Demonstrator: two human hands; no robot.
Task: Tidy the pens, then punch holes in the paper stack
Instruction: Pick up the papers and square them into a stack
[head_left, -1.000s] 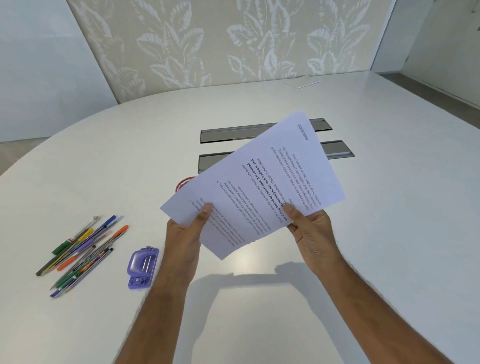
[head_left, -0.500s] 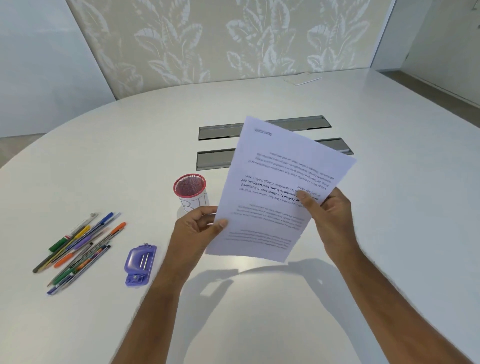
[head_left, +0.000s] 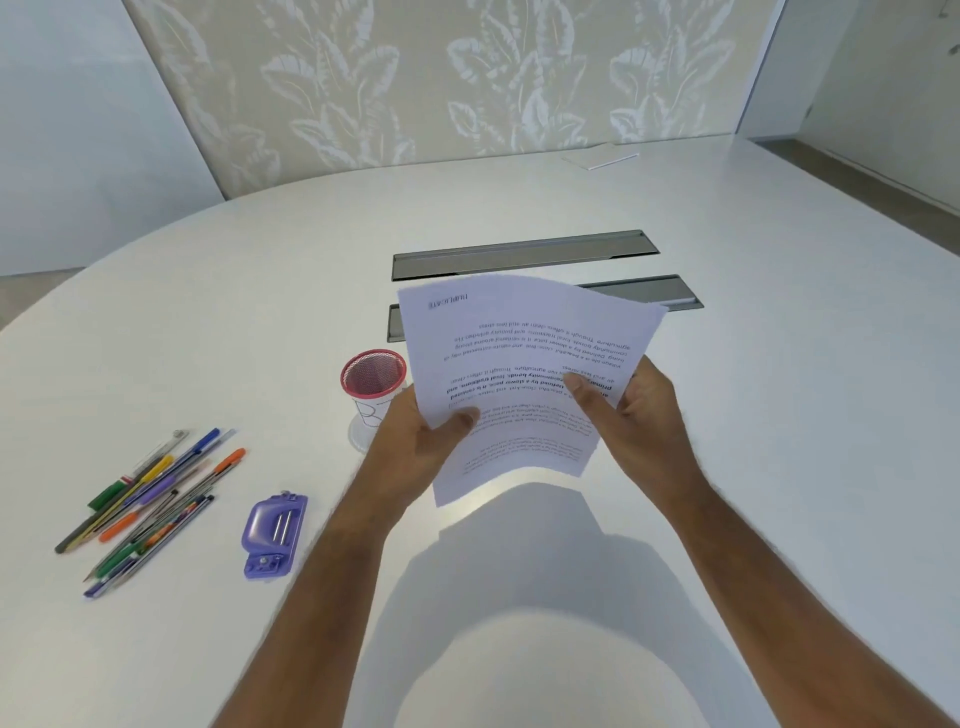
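Paper stack (head_left: 524, 374) is up off the bench (head_left: 779, 415), pinched by both hands: left hand (head_left: 421, 441) on its left edge, right hand (head_left: 634, 415) on its right, print upside down. Pens (head_left: 150, 499) lie loose well to the left, long axes running diagonally, beyond the purple hole punch (head_left: 275, 535). The left hand is nearer; the red mesh cup (head_left: 373, 374) stands empty just beside it.

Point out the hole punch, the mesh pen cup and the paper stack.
hole punch (head_left: 274, 535): head view, purple top cover.
mesh pen cup (head_left: 373, 370): head view, red rim.
paper stack (head_left: 524, 332): head view, upper printed page.
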